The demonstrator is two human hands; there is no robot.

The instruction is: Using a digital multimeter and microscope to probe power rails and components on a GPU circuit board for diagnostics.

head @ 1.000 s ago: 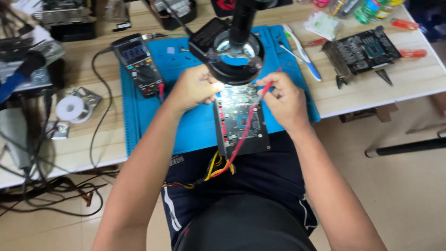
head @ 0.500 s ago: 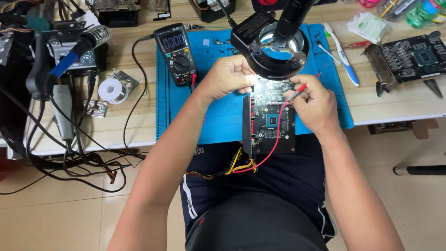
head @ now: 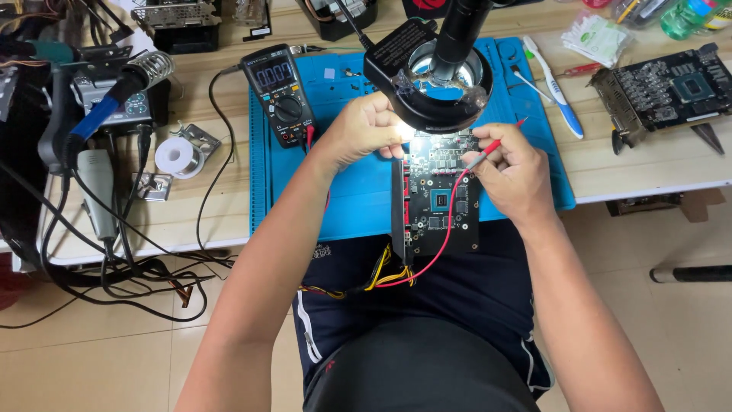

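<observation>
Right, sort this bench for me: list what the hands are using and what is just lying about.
In use: left hand; right hand holding red test probe; black circuit board; ring-light magnifier; multimeter.

Lying about: second graphics card; toothbrush; solder spool; soldering iron.

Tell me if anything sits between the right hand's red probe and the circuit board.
Nothing visible blocks it. The right hand holds the red probe low over the circuit board, at its lit upper part. The ring light hangs above that end and hides the board's top edge. The left hand rests at the board's upper left.
</observation>
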